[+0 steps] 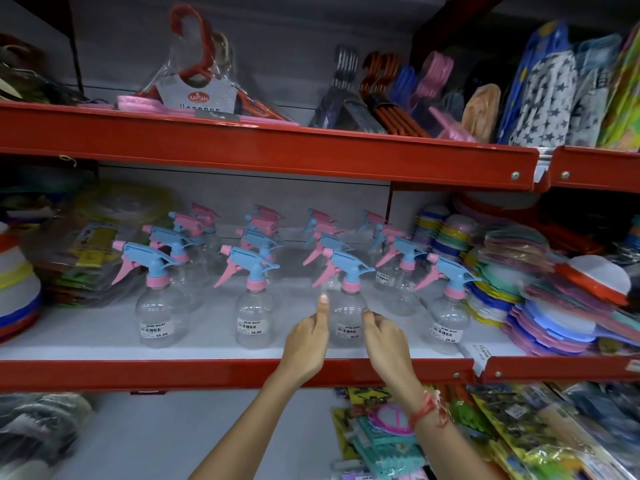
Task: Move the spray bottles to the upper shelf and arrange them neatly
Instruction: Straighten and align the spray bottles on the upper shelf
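Note:
Several clear spray bottles with blue-and-pink trigger heads stand in rows on the white middle shelf (207, 344), nozzles pointing left. In the front row are a left bottle (161, 317), a second bottle (254, 317), a third bottle (348, 323) and a right bottle (448, 323). My left hand (308, 341) presses its raised thumb against the third bottle's left side. My right hand (384, 337) touches its right side with the fingertips. The bottle stands upright on the shelf between both hands. Several more bottles (258, 237) line up behind.
The upper shelf (277, 147), with a red front edge, carries packs of clothes hangers (201, 81) and patterned packets (540, 98). Stacks of coloured plastic pieces (519, 292) crowd the bottles' right; wrapped packets (86, 254) lie to the left. Toy packets (519, 438) fill the lower shelf.

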Demonstrator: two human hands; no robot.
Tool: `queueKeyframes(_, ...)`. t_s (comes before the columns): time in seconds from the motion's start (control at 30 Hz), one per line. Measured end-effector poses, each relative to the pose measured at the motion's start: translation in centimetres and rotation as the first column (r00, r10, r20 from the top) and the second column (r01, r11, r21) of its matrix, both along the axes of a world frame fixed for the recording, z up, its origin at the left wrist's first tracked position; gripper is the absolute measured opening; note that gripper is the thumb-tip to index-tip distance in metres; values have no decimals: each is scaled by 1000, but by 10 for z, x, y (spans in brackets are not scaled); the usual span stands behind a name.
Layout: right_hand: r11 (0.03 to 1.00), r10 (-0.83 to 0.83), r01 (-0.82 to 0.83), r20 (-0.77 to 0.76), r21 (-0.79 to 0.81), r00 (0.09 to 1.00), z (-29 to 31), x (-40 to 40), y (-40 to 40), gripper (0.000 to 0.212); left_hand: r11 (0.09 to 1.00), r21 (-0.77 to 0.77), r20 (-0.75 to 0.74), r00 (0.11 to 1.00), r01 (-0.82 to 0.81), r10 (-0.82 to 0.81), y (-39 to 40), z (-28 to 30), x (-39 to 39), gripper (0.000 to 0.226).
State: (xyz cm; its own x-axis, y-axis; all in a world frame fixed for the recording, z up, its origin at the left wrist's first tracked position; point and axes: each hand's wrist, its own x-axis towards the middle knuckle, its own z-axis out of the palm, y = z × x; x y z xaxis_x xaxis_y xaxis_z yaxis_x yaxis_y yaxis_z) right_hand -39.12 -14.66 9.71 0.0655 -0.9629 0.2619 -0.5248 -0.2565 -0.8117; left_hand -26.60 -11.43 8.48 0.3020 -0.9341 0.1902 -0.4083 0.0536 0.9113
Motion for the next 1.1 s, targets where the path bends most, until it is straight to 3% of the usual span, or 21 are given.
queueKeyframes(0.13, 1000, 6, -6, 4, 20, 1000, 1, 9, 0, 40, 1000, -13, -4, 1000, -25, 25, 1, 1, 8, 79)
queueKeyframes(0.37, 1000, 19, -18, 23, -8, 1000, -4, 3, 1, 37, 998, -32, 44, 997, -61, 62, 11, 6, 1, 56)
queueKeyframes(0.5, 992, -81, 93, 130, -90, 988, -3, -18, 9, 38, 905, -324, 30, 953, -276, 302, 16, -1, -14, 55)
queueKeyframes(0.6, 970, -149, 191, 247, -154, 957, 1, -43, 15, 41, 874, -437, 5, 971, -212, 238, 12, -4, -36, 61)
queueKeyframes(0.8, 928, -273, 333, 305, -167, 913, 2, -83, 0, 49, 980, -164, -39, 992, 112, -120, -16, 12, -92, 55)
queueKeyframes(0.87, 928, -302, 348, 276, -132, 912, 4, -92, -7, 61, 984, -63, -50, 984, 166, -169, -26, 16, -107, 63)
queueKeyframes(1.1, 952, -298, 306, 205, -7, 932, -2, -103, -30, 56, 960, 102, -65, 965, 260, -254, -38, 29, -134, 80)
